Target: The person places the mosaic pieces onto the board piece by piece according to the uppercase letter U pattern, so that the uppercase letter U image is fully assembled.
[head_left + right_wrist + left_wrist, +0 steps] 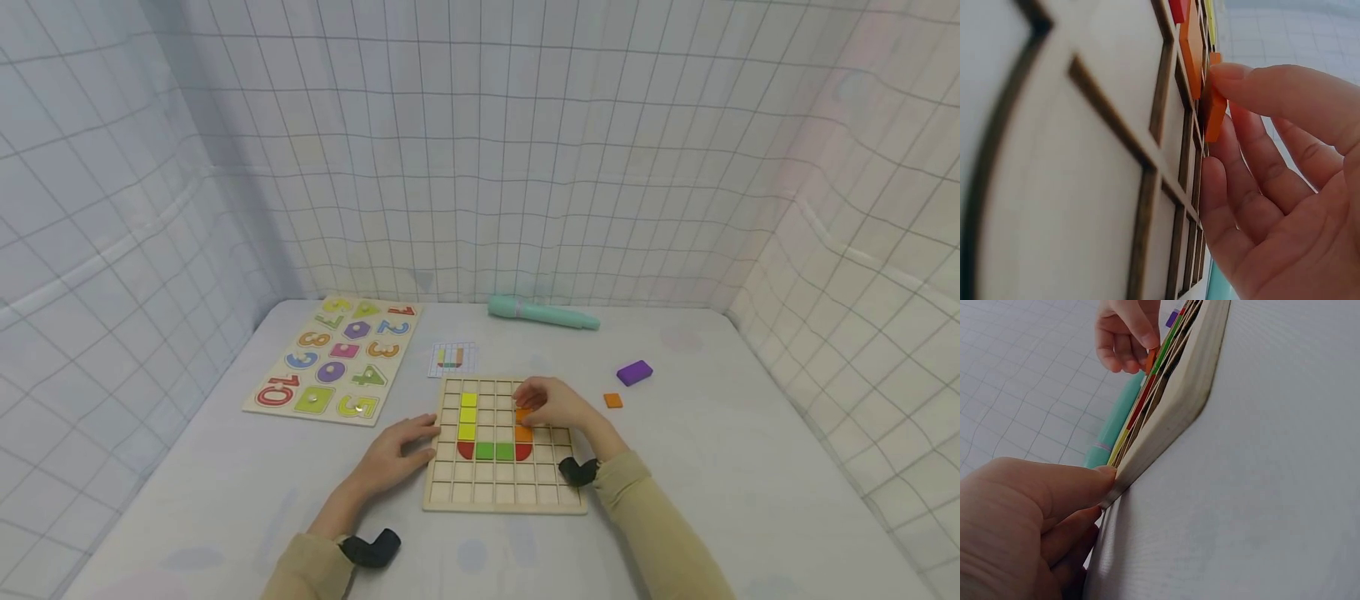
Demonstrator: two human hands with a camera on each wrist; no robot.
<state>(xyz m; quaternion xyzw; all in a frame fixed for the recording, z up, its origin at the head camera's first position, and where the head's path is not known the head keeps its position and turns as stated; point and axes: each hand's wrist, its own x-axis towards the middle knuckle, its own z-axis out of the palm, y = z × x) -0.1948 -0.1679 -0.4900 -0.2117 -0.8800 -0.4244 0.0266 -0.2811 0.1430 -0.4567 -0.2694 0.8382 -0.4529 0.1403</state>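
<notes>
A wooden grid board (495,493) lies on the table with yellow tiles (468,414), green tiles (495,451), red rounded tiles (466,451) and an orange tile (523,434) set in a U shape. My right hand (555,404) pinches another orange tile (1215,103) between thumb and fingers, over the right arm of the U. That tile is tilted against the grid in the right wrist view. At the board's left edge rests my left hand (392,454), its thumb and fingertips touching the side.
Behind the board lies a small pattern card (452,360). A number-and-shape puzzle (321,371) is at the left, a mint-green pen-shaped object (543,313) at the back. To the right are a loose orange tile (612,401) and a purple block (634,372).
</notes>
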